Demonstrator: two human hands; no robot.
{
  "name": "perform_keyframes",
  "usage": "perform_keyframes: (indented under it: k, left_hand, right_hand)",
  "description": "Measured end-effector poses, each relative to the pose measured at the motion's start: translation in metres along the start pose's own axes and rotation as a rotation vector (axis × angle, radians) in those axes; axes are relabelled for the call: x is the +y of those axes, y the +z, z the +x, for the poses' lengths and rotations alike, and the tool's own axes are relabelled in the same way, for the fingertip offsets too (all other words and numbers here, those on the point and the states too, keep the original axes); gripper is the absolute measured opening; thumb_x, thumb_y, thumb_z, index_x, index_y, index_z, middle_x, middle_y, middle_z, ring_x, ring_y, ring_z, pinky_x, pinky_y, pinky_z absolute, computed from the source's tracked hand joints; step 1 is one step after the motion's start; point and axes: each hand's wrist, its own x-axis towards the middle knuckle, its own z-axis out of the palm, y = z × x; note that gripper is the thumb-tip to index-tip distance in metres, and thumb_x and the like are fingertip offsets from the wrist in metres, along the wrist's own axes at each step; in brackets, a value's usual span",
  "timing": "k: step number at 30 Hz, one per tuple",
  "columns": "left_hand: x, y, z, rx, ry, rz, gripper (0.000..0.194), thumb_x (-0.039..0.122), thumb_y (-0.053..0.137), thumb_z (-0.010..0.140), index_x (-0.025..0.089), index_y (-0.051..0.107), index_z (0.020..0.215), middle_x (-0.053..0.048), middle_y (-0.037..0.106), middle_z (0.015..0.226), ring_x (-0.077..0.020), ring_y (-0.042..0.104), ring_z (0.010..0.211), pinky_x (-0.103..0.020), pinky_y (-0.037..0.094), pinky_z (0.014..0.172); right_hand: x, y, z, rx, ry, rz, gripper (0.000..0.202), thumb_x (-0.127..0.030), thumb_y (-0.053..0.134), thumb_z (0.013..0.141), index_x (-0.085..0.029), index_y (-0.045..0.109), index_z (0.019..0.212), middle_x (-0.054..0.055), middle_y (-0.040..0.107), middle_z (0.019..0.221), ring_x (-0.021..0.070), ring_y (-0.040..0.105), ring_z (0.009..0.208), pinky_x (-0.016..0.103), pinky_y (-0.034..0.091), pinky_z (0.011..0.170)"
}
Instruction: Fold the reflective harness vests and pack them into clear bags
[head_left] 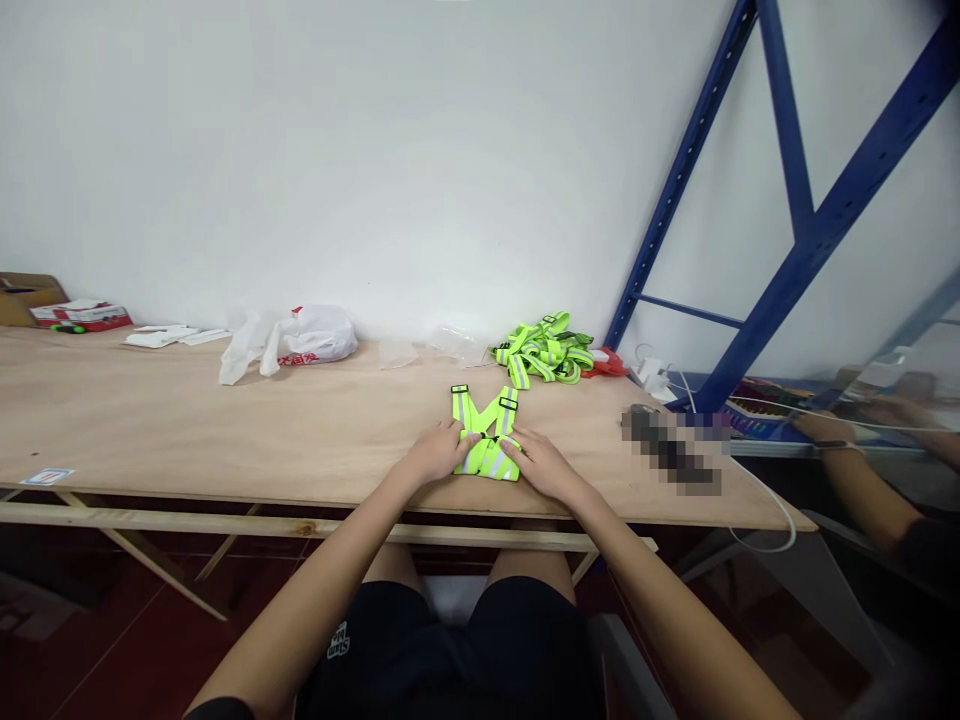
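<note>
A neon-yellow reflective vest (491,458) with grey stripes and black buckles lies folded flat near the table's front edge, two straps crossing and pointing away from me. My left hand (441,450) holds its left side, thumb pressed on top near the middle. Opposite, my right hand (541,462) grips the right side, its thumb also on the fabric. The fingertips are partly hidden at the vest's edges. Just beyond lies a tangled heap of similar yellow reflective straps (551,350).
Clear plastic bags (457,345) and a white shopping bag (322,335) lie along the wall. White sheets (172,335) and a red-white box (82,315) are farther left. At right stand a blue metal frame (810,230), a cable (765,490) and another person's arm (862,475).
</note>
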Motion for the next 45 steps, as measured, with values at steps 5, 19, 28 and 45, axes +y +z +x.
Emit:
perform_keyframes:
  k: [5, 19, 28, 45]
  left_hand:
    - [0.001, -0.003, -0.001, -0.043, 0.039, -0.135, 0.048, 0.052, 0.025, 0.102, 0.016, 0.054, 0.116, -0.014, 0.070, 0.109, -0.0269, 0.067, 0.095, -0.038, 0.048, 0.087]
    - [0.027, -0.008, -0.049, -0.035, 0.097, -0.003, 0.044, 0.041, 0.024, 0.104, 0.019, 0.062, 0.107, -0.012, 0.070, 0.105, -0.0276, 0.064, 0.100, -0.038, 0.047, 0.087]
    - [0.028, 0.005, -0.048, 0.044, 0.038, 0.008, 0.034, 0.035, 0.032, 0.103, 0.018, 0.053, 0.123, -0.013, 0.065, 0.120, -0.0270, 0.065, 0.099, -0.037, 0.048, 0.083]
    - [0.021, -0.002, -0.073, 0.016, 0.160, 0.048, 0.035, 0.052, 0.047, 0.098, 0.019, 0.051, 0.110, -0.013, 0.070, 0.103, -0.0310, 0.065, 0.098, -0.037, 0.048, 0.080]
  right_hand:
    - [0.002, -0.002, 0.000, -0.087, 0.077, 0.160, 0.042, -0.050, 0.035, 0.102, -0.021, 0.063, 0.113, 0.008, 0.071, 0.113, 0.0234, 0.066, 0.098, 0.039, 0.051, 0.090]
    - [-0.026, 0.000, -0.033, -0.049, 0.088, 0.078, 0.041, -0.048, 0.038, 0.101, -0.020, 0.067, 0.111, 0.011, 0.070, 0.118, 0.0271, 0.063, 0.110, 0.041, 0.047, 0.098]
    - [-0.024, 0.011, -0.041, 0.042, 0.105, -0.001, 0.039, -0.044, 0.038, 0.102, -0.023, 0.050, 0.134, 0.011, 0.063, 0.131, 0.0258, 0.060, 0.119, 0.040, 0.049, 0.097]
    - [-0.027, 0.009, -0.059, -0.005, -0.120, -0.151, 0.041, -0.038, 0.055, 0.096, -0.021, 0.051, 0.133, 0.015, 0.066, 0.126, 0.0302, 0.064, 0.112, 0.045, 0.052, 0.093]
